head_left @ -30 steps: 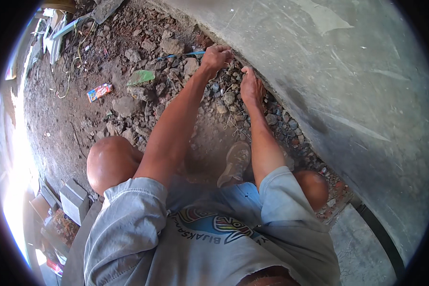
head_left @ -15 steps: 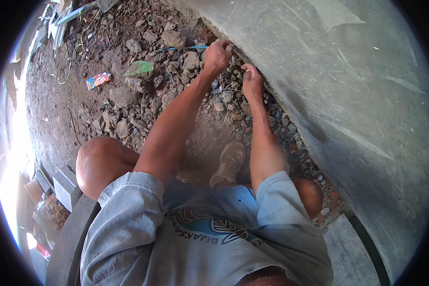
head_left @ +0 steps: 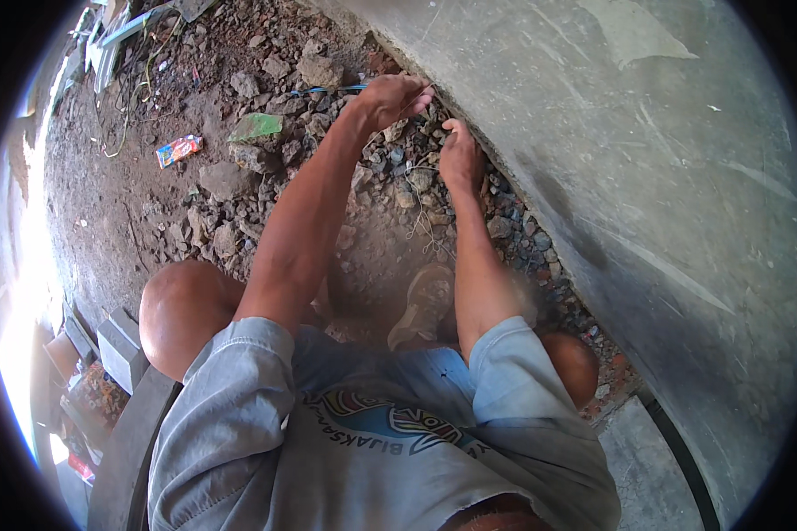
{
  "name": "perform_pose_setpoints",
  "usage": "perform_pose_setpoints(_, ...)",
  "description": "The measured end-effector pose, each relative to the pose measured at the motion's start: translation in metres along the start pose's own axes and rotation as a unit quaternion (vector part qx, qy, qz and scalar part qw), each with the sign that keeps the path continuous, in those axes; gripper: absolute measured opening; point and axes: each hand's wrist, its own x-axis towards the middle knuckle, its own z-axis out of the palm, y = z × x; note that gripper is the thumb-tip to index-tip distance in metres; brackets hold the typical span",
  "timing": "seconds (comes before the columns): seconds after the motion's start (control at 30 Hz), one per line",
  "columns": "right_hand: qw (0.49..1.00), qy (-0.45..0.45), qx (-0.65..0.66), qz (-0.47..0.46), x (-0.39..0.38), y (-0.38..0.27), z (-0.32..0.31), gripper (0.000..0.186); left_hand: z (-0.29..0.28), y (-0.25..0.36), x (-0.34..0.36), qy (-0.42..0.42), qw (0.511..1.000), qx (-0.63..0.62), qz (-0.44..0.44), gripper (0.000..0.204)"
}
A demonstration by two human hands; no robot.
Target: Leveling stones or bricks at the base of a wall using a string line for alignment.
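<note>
1. The small, rough, grey and brown stones lie in a loose heap along the bottom of the wall, under and around both hands.
2. The left hand is over the stones, close to the wall, with its fingers pointing at it. I can't tell if it has anything in it.
3. The right hand is lower down, beside the wall, with its fingers bent. I can't tell if it holds something.
4. A thin blue strip lies on the stones, just left of the left hand.
5. A thin, pale, tangled string lies below the hands.
6. The big, smooth grey wall slants along the right.
</note>
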Motion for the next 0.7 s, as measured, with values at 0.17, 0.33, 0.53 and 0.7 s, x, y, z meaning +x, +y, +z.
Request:
perform_pose_setpoints(0.17, 0.998, -0.02, -0.056, 0.005, -0.003, -0.013, 0.017, 0.021, -0.023, -0.002, 0.006, -0.145, 0.983, -0.11, -0.029, 0.026)
perform_pose_setpoints(0.33, 0.997, -0.014, -0.064, -0.029, 0.008, -0.008, 0.026, 0.023, -0.023, -0.011, 0.006, -0.165, 0.981, -0.093, -0.041, 0.025)
perform_pose_setpoints(0.53, 0.992, -0.036, -0.12, 0.016, 0.009, -0.017, 0.022, 0.025, -0.015, -0.021, 0.02, -0.114, 0.993, -0.001, 0.027, 0.017)
perform_pose_setpoints(0.7, 0.994, -0.046, -0.093, -0.041, 0.016, -0.014, 0.022, 0.024, -0.026, -0.022, 0.03, -0.108, 0.981, 0.102, 0.129, 0.017)
